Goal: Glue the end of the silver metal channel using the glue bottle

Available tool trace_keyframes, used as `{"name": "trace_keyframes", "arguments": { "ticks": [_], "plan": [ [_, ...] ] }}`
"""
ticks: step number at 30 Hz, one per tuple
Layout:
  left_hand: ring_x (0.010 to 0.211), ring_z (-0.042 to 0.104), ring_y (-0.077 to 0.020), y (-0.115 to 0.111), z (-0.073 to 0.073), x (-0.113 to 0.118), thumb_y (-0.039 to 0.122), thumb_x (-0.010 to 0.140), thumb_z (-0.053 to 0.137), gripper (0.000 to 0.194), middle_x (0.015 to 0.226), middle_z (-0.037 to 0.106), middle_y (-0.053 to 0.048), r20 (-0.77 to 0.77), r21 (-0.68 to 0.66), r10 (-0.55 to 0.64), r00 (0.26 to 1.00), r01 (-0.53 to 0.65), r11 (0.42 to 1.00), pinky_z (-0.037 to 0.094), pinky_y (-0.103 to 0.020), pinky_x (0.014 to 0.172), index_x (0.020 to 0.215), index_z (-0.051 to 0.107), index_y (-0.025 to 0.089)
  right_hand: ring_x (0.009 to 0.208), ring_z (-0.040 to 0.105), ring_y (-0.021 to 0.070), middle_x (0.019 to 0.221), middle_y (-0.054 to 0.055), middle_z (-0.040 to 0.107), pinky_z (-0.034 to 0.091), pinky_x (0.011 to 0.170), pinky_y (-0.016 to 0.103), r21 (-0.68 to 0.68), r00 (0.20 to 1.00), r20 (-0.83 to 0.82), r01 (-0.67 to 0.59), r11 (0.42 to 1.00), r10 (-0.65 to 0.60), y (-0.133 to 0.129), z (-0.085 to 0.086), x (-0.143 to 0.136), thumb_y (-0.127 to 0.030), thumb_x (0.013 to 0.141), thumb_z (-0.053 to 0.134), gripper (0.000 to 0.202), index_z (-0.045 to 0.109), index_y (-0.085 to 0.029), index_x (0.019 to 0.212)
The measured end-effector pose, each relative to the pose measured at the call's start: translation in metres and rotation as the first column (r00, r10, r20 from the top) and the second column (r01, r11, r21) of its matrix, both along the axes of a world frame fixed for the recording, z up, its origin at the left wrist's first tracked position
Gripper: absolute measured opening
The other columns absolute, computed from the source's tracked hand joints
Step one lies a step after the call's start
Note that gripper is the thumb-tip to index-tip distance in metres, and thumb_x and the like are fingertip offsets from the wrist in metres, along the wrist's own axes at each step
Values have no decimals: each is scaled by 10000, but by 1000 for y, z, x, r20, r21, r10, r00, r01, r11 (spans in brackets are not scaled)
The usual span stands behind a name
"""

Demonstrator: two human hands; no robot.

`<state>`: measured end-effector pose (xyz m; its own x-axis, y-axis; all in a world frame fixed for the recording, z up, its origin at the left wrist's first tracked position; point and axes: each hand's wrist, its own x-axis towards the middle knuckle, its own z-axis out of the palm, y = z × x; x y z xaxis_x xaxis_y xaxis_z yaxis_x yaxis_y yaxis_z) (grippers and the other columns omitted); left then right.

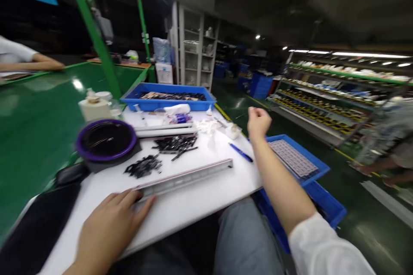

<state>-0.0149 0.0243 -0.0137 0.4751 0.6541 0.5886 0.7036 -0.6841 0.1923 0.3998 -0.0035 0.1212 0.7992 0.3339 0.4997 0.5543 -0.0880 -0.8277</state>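
My left hand (112, 219) is closed on the near end of a long grey metal channel (190, 177) with a thin reddish line along its edge; the channel lies aslant on the white table. My right hand (258, 123) is raised past the table's right edge, fingers pinched together; whatever is in them, if anything, is too small to make out. Beyond the channel lie a loose pile of small black pieces (143, 166) and a heap of black strips (176, 144). A blue pen (240, 152) rests on the table below my right hand.
A round purple-rimmed black dish (106, 139) stands at the left, near a cream pump bottle (94, 106). At the back sits a blue bin (166, 104) of dark parts. To the right, a blue tray (318, 172) holds a patterned sheet. A person walks at far right.
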Motion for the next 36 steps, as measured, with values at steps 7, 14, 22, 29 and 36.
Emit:
{"name": "trace_keyframes", "arguments": {
  "ticks": [7, 14, 22, 29, 36],
  "plan": [
    [831, 643, -251, -19, 12, 9, 496, 900, 588, 313, 819, 730, -48, -163, 46, 148, 976, -142, 989, 475, -346, 730, 823, 662, 201, 451, 297, 66, 519, -90, 374, 247, 441, 228, 494, 607, -363, -518, 698, 707, -58, -58, -176, -375, 788, 715, 234, 585, -189, 732],
    [819, 629, -247, -23, 13, 11, 476, 896, 591, 301, 797, 726, -51, -142, -17, 156, 977, -160, 987, 475, -346, 728, 799, 661, 200, 532, 424, 77, 551, -48, 506, 360, 545, 241, 217, 713, -53, -675, 705, 699, -53, -98, -261, -271, 849, 673, 148, 733, -152, 785],
    [794, 620, -248, -25, 16, 12, 403, 879, 601, 236, 789, 731, -45, -132, -13, 155, 979, -158, 987, 473, -351, 723, 784, 668, 197, 538, 470, 84, 580, -29, 589, 405, 567, 242, 168, 685, -51, -711, 683, 726, -42, -106, -265, -259, 850, 671, 150, 755, -146, 800],
    [783, 615, -247, -24, 18, 14, 373, 869, 606, 213, 783, 733, -40, -126, -6, 144, 982, -145, 989, 476, -353, 718, 765, 665, 197, 559, 498, 96, 651, -9, 654, 419, 571, 250, 148, 681, -40, -719, 679, 731, -42, -110, -267, -231, 845, 664, 124, 747, -161, 787],
    [779, 619, -251, -24, 17, 13, 394, 865, 610, 230, 761, 724, -43, -132, -8, 156, 979, -159, 987, 478, -352, 709, 751, 657, 201, 549, 484, 94, 612, -20, 616, 399, 556, 250, 147, 678, -2, -727, 671, 735, -48, -109, -263, -201, 845, 656, 118, 733, -167, 762]
  ]
}}
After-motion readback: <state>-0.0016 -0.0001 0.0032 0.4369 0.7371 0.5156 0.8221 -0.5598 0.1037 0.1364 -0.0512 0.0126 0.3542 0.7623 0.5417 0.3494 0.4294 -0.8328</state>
